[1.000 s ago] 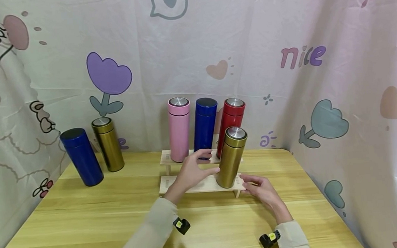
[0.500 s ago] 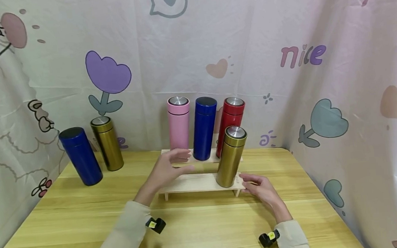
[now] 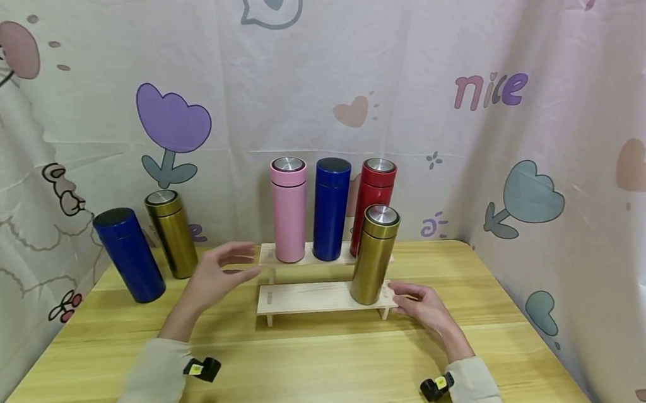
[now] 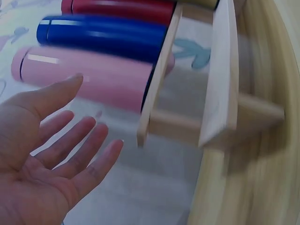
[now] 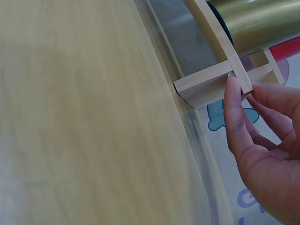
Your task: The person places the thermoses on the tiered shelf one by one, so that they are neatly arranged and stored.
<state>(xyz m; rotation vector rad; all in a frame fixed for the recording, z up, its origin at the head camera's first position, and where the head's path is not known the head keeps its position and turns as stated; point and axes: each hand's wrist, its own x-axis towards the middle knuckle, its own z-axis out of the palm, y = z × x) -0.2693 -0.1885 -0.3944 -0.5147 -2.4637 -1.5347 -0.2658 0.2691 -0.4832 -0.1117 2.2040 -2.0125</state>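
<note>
My left hand hangs in the air left of the two-step wooden rack, fingers spread and nothing in them. In the left wrist view its palm shows beside the pink thermos flask. My right hand pinches the right end of the rack's lower board between thumb and fingers, as the right wrist view shows at the board end. A gold flask stands on the lower step at the right. On the upper step stand the pink flask, a blue flask and a red flask, the red partly hidden.
At the table's back left stand another blue flask and another gold flask, just beyond my left hand. A patterned curtain hangs behind and along the sides of the wooden table.
My left hand has drawn away from the gold flask on the lower step, moving left past the rack's left end. My right hand keeps its place at the board's right end.
</note>
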